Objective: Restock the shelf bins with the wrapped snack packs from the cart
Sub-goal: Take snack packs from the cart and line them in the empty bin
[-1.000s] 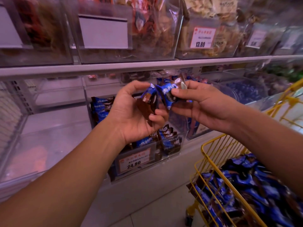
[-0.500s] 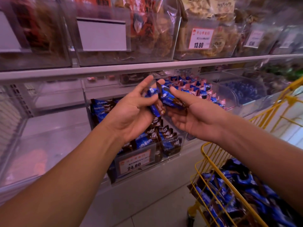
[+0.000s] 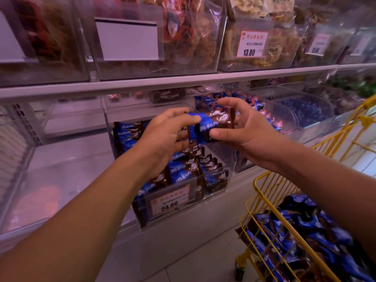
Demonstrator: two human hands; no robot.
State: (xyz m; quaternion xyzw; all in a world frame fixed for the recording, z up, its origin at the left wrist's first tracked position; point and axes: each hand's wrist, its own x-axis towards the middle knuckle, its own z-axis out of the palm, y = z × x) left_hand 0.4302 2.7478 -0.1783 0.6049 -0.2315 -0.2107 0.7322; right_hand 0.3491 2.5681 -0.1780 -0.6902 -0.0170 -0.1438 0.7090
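2 hands meet over the clear shelf bin (image 3: 215, 192), half stocked with blue-and-brown packs. The yellow cart (image 3: 262, 202) at right holds many more. Left hand (image 3: 164, 139) and right hand (image 3: 246, 131) both pinch 1 wrapped snack pack (image 3: 209, 126); next, I judge, lower and release it. Price tags read 24.80 (image 3: 169, 202) and 13.80 (image 3: 251, 44).

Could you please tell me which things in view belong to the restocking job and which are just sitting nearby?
Part of the job:
- snack packs, held between left hand and right hand
- clear bin with the 24.80 tag
- yellow cart of matching packs

Just nearby:
- upper bin with the 13.80 tag
- blank label holder
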